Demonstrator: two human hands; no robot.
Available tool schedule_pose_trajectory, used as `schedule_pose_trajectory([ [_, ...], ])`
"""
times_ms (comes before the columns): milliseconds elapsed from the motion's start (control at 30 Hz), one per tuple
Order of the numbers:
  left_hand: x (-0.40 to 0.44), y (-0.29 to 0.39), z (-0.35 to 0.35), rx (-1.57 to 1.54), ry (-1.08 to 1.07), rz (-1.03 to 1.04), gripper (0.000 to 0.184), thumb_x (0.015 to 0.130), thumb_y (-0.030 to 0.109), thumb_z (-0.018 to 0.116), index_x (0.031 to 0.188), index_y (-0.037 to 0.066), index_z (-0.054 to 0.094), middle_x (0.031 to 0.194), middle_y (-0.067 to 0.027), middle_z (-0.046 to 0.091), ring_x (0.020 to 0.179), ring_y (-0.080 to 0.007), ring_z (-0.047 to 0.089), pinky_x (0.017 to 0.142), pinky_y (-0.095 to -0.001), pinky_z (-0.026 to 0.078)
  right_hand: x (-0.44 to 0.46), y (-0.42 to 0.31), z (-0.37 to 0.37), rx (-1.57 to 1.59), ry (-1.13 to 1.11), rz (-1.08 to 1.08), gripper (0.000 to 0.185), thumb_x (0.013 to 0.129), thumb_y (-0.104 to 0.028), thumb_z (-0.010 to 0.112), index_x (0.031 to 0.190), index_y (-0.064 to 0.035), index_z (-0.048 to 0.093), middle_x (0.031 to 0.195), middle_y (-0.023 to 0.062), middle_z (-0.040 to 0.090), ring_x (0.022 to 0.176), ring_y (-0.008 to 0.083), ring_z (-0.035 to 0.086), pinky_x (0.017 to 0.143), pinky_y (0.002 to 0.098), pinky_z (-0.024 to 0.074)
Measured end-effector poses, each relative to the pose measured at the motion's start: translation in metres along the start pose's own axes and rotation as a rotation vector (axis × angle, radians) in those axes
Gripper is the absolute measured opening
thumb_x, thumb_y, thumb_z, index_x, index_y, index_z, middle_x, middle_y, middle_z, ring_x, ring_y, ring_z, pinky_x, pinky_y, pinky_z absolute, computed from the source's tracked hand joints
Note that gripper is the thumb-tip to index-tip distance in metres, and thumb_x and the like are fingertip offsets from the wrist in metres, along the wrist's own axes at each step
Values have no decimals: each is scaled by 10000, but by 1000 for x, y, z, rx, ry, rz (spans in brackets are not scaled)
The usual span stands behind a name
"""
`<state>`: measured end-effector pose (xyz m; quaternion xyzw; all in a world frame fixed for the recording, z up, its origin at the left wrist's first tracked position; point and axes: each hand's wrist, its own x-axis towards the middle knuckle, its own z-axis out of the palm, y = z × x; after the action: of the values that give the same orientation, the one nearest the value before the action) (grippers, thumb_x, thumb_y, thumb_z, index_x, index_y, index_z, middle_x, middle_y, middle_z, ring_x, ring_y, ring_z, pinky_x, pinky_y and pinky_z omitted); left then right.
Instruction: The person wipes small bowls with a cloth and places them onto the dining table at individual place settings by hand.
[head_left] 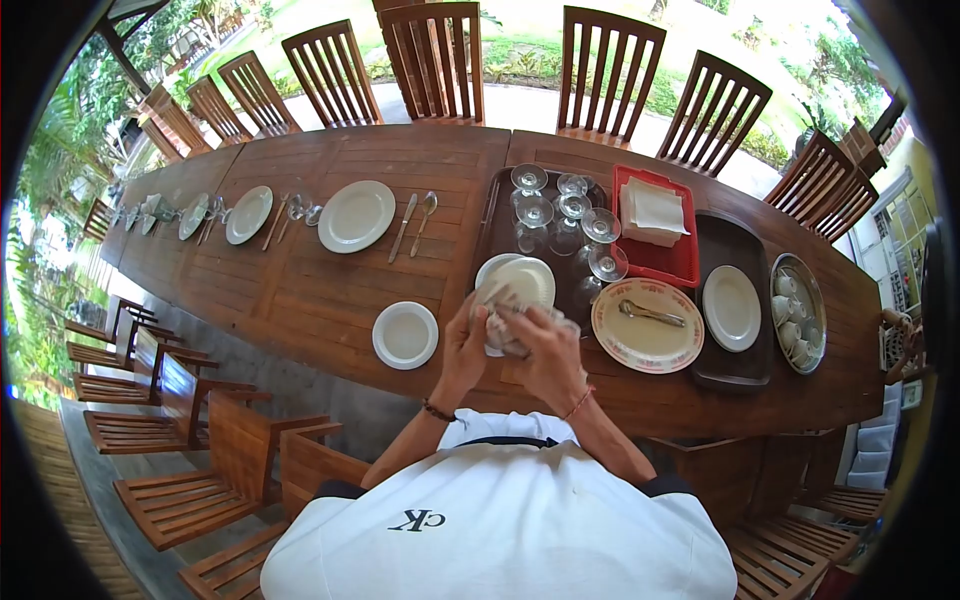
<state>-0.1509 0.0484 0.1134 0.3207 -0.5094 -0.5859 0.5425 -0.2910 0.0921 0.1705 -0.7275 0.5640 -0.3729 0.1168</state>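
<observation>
A crumpled greyish-white cloth is bunched between my two hands, over the near edge of the table. My left hand is closed on its left side. From the right, the fingers of my right hand curl round the same cloth. Whether something is wrapped inside cannot be made out. Just beyond the hands are white dishes, partly hidden by the cloth. A white bowl sits on the wood to the left of my left hand. Right of my right hand lies a flower-rimmed oval platter with spoons on it.
A brown tray carries several upside-down glasses. Beside it, a red tray holds napkins. Farther right are an oval plate and cups on a metal tray. Place settings with plates line the table's left; chairs surround it.
</observation>
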Motion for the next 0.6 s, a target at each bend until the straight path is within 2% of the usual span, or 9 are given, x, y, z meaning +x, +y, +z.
schedule_pose_trajectory([
  [67, 2, 3, -3, -6, 9, -6, 418, 1031, 266, 431, 1338, -12, 484, 1168, -66, 615, 1056, -98, 537, 902, -259, 447, -5, -1, 3, -22, -86, 28, 522, 611, -59, 726, 1123, -142, 664, 857, 96, 621, 783, 325, 636, 672, 396, 507],
  [200, -7, 8, 0, 10, 18, 0, 413, 1031, 265, 431, 1324, -20, 491, 1164, -74, 617, 1054, -99, 542, 905, -260, 449, 2, 20, 0, -60, -8, 166, 464, 641, -79, 714, 1094, -163, 666, 831, 92, 619, 714, 323, 644, 634, 412, 516],
  [267, -14, 6, 8, 49, 3, -5, 410, 1030, 261, 431, 1323, -21, 491, 1173, -76, 614, 1053, -100, 544, 911, -262, 449, 11, 23, -8, -108, 61, 316, 423, 653, -97, 724, 1070, -149, 671, 844, 98, 625, 720, 324, 644, 634, 411, 515],
  [333, -16, 4, 8, 93, -14, -10, 407, 1030, 256, 431, 1322, -21, 492, 1181, -78, 611, 1053, -101, 546, 918, -265, 448, 11, 11, -5, -50, 107, 310, 346, 670, -101, 733, 1010, -107, 668, 812, 109, 609, 727, 322, 626, 621, 396, 493],
  [400, -8, 0, 6, -25, -3, 6, 411, 1028, 252, 435, 1333, -20, 483, 1215, -87, 598, 1074, -119, 557, 943, -274, 444, 4, 4, 2, 22, 150, 6, 416, 669, -66, 704, 1072, -155, 664, 869, 90, 616, 730, 333, 646, 641, 426, 509],
  [433, -4, 2, 4, -26, -6, 5, 411, 1028, 252, 435, 1333, -20, 483, 1215, -87, 598, 1074, -119, 557, 943, -274, 444, -3, -6, -2, -5, -6, 33, 408, 669, -63, 695, 1064, -165, 663, 904, 91, 623, 753, 339, 649, 655, 437, 512],
  [467, -1, 7, 0, -97, 5, -22, 413, 1028, 251, 436, 1337, -18, 480, 1231, -89, 592, 1087, -129, 560, 952, -281, 444, -5, -4, -2, -6, -6, 34, 408, 669, -63, 695, 1064, -165, 663, 904, 91, 623, 753, 339, 649, 655, 437, 512],
  [533, 0, 12, -7, -164, 26, -51, 414, 1027, 250, 437, 1342, -16, 477, 1247, -92, 585, 1100, -138, 563, 961, -287, 443, -10, 5, 0, -76, -204, 134, 421, 666, -72, 693, 1072, -178, 659, 897, 90, 625, 767, 341, 649, 658, 440, 515],
  [600, -1, 12, -14, -81, 36, 42, 418, 1027, 247, 435, 1351, -14, 469, 1249, -98, 589, 1116, -154, 566, 965, -294, 449, -6, 23, -3, -153, -233, 182, 400, 691, -118, 701, 1081, -191, 655, 882, 86, 624, 755, 332, 647, 645, 432, 516],
])
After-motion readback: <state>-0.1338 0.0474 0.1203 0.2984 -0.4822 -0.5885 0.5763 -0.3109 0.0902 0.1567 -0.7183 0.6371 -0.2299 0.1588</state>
